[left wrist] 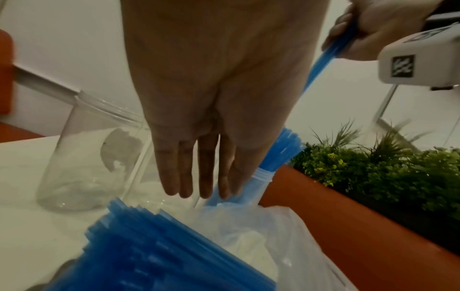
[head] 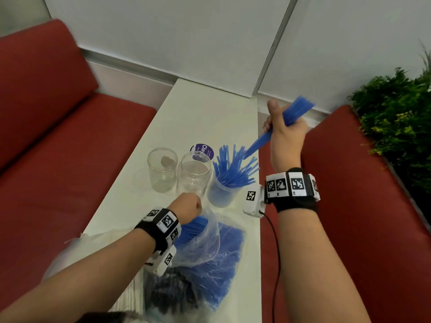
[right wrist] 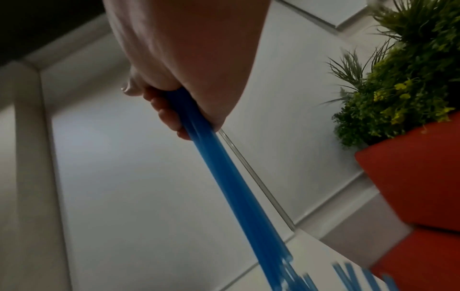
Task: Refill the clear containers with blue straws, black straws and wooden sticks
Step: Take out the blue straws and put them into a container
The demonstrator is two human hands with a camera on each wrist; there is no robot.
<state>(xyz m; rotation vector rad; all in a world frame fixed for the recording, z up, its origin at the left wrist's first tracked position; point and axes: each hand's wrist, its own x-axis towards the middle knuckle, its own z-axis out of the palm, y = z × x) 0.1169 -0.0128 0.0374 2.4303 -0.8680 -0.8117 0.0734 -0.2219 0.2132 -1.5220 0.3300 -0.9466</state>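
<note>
My right hand (head: 283, 130) grips a bundle of blue straws (head: 295, 110) tilted over a clear container (head: 221, 194) that is full of fanned-out blue straws; the bundle's lower end reaches their tips. In the right wrist view the fingers (right wrist: 171, 118) curl round the bundle (right wrist: 224, 177). Two empty clear containers (head: 162, 170) (head: 193, 177) stand to the left of the full one. My left hand (head: 189, 205) hangs with straight fingers (left wrist: 199, 173) over an open plastic bag of blue straws (head: 214, 250) and holds nothing.
A bag of black straws (head: 170, 290) lies at the table's near end. A round purple lid (head: 202, 150) sits behind the containers on the narrow white table (head: 198, 113). Red seat cushions (head: 70, 183) flank it, and a green plant (head: 396, 117) stands at the right.
</note>
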